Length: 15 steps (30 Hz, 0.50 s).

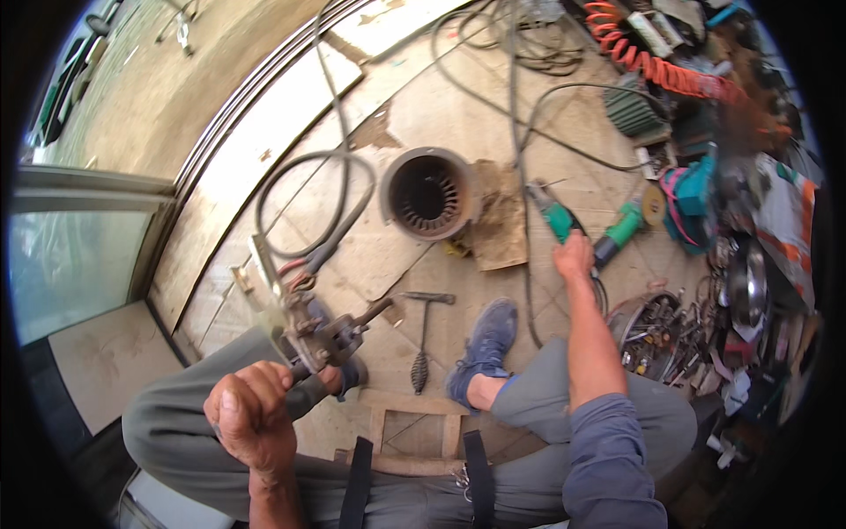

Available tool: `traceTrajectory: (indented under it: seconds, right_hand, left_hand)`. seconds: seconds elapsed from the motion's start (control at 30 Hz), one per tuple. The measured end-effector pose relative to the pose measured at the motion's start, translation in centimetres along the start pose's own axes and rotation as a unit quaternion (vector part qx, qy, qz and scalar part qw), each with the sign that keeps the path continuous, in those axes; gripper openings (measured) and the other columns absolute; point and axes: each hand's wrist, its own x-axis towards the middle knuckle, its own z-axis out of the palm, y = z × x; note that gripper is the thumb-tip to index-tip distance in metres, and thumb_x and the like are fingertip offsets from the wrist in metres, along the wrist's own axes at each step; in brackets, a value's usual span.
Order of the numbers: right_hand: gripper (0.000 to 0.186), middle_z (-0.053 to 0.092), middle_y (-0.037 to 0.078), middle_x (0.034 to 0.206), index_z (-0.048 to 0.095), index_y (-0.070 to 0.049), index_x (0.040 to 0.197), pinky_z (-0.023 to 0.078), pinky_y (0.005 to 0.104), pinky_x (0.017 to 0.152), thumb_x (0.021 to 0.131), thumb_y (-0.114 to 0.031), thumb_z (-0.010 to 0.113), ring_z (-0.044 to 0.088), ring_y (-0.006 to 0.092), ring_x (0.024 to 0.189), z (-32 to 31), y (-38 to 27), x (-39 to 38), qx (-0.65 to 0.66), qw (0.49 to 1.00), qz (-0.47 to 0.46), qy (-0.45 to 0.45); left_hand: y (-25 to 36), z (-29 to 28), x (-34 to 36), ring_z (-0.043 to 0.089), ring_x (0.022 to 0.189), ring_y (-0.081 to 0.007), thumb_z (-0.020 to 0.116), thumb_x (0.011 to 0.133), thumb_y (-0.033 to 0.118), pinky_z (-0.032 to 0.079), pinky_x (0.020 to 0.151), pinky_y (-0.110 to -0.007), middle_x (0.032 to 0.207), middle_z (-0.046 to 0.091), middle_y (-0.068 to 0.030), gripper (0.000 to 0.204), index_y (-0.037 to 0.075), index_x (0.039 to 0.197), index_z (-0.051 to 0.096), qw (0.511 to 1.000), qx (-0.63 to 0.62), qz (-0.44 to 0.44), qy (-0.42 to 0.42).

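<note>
My left hand (251,414) is closed in a fist around one end of a greasy metal assembly (322,335) with a protruding rod, held up over my left knee. Its exact kind is unclear. On the right, my right hand (574,255) reaches down to the floor and closes on the rear of a green angle grinder (555,218). Beside it lies a second green grinder (624,226) with a tan disc. A chipping hammer (422,348) with a coiled-spring handle rests between my feet. Beyond it stands a round metal motor housing (429,194), slots visible inside.
A stained piece of cardboard (496,216) lies beside the housing. Black cables (344,115) loop across the floor. At right are a teal machine (692,207), an orange coiled hose (648,70) and a heap of small metal parts (661,335). A glass panel (79,264) stands left.
</note>
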Motion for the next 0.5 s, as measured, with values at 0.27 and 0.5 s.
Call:
traceTrajectory:
  seconds: [0.27, 0.5]
  right_hand:
    - [0.046, 0.063, 0.033, 0.109, 0.053, 0.005, 0.116, 0.049, 0.0544, 0.091, 0.083, -0.023, 0.068, 0.062, 0.0492, 0.106, 0.2, 0.0, 0.4, 0.018, 1.0, -0.019, -0.005]
    - [0.033, 0.066, 0.016, 0.082, 0.061, 0.002, 0.098, 0.055, 0.0466, 0.068, 0.081, -0.025, 0.07, 0.067, 0.0331, 0.073, -9.2, -1.4, -2.8, 0.152, 0.985, 0.029, 0.074]
  left_hand:
    - [0.7, -0.1, 0.0, 0.032, 0.052, -0.0141, 0.049, 0.098, 0.029, 0.039, 0.064, -0.036, 0.052, 0.035, 0.0002, 0.043, 0.013, 0.062, 0.034, 0.999, 0.033, -0.018, -0.026]
    - [0.4, -0.7, -2.4, 0.04, 0.056, -0.0176, 0.05, 0.095, 0.014, 0.043, 0.065, -0.036, 0.059, 0.046, -0.0065, 0.034, 0.001, 0.064, 0.043, 0.996, 0.011, 0.018, -0.09]
